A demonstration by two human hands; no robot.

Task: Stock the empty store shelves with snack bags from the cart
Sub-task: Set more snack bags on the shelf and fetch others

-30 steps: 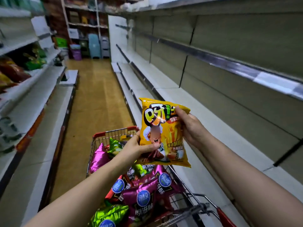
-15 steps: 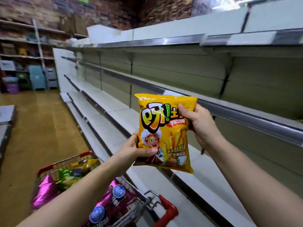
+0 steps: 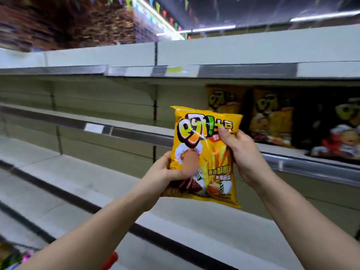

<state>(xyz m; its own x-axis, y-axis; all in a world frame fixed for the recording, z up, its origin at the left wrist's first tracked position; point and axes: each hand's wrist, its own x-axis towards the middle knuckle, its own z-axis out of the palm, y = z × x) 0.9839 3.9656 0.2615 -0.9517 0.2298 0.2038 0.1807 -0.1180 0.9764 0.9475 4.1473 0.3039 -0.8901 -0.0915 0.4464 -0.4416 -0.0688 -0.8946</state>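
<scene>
**As We Face the Shelves, Both Hands Hold One Yellow Bag**

While we look at the shelves, we hold a yellow snack bag (image 3: 212, 164) up in the air in front of us. Our left hand (image 3: 167, 172) grips its lower left side, with the thumb on the front and the fingers curled behind. Our right hand (image 3: 243, 152) pinches its upper right side, thumb on the front too. The bag is upright, and its front faces us. It is in front of the middle shelf (image 3: 315, 169), not on it. On that shelf, just to the right of our bag, more snack bags (image 3: 272, 115) stand in a row, and they look blurry. The lower shelf (image 3: 97, 176) is below our arms. At the bottom left we see the red cart handle (image 3: 111, 259) and some blurry bags in the cart (image 3: 13, 256).
</scene>
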